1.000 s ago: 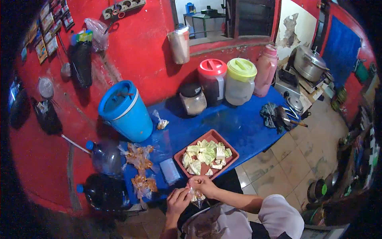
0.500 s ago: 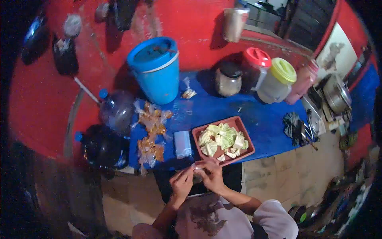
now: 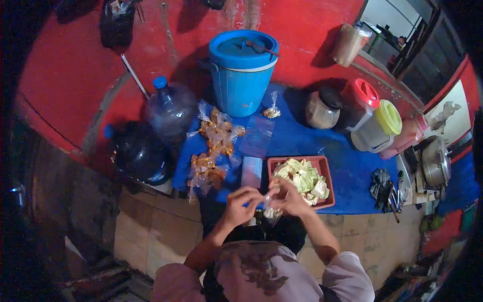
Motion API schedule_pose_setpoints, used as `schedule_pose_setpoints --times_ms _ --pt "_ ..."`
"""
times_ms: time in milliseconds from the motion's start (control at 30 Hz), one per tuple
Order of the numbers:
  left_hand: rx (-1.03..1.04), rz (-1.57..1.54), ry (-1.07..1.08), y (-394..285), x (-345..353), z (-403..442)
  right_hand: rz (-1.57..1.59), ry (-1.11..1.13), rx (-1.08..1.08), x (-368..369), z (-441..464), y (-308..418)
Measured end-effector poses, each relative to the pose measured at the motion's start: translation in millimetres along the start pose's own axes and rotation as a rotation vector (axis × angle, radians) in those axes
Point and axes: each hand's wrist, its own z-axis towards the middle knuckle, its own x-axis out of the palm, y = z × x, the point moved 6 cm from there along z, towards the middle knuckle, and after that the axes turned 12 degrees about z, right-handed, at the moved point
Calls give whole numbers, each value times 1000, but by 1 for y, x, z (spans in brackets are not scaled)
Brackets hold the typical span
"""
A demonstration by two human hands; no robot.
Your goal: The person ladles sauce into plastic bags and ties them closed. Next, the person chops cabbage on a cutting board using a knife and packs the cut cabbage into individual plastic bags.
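My left hand (image 3: 243, 205) and my right hand (image 3: 289, 198) meet at the table's front edge, both closed on the neck of a small clear plastic bag (image 3: 272, 213) with pale contents hanging below. Just beyond my right hand, a reddish tray (image 3: 329, 197) holds pieces of cabbage (image 3: 305, 177). A stack of flat plastic bags (image 3: 251, 171) lies beyond my left hand. To the left on the blue table (image 3: 347, 173) are several filled bags with orange contents (image 3: 217, 133). Another small tied bag (image 3: 271, 111) lies farther back.
A blue bucket (image 3: 242, 75) stands at the back, with a lidded jar (image 3: 323, 108) and pitchers (image 3: 376, 126) to its right. Large bottles (image 3: 171, 109) are left of the table. Dark cloth and utensils (image 3: 387, 190) lie at the right end.
The view has swung left and down, so the table items appear shifted right. My hands remain together at the small bag, whose filled part now shows below the fingers.
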Motion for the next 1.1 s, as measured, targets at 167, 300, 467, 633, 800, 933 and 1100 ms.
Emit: schedule_pose_setpoints --times_ms 167,300,467,633,800,933,1100 --pt "-247 115 -234 63 4 46 -465 -183 -450 -76 116 76" --pt "248 658 -73 102 35 88 -793 -410 -999 -75 132 116" --pt "-25 760 561 161 66 113 -790 -263 -844 -47 105 75" --pt "-69 77 89 99 26 98 -1133 -127 -883 -12 78 51" --pt "-576 -82 -50 55 -34 51 -572 -208 -454 -18 65 37" --pt "-575 -313 -184 56 -38 1 -1068 -517 -872 36 -3 69" --pt "-912 -994 136 24 24 -69 -494 73 -488 48 -29 -18"
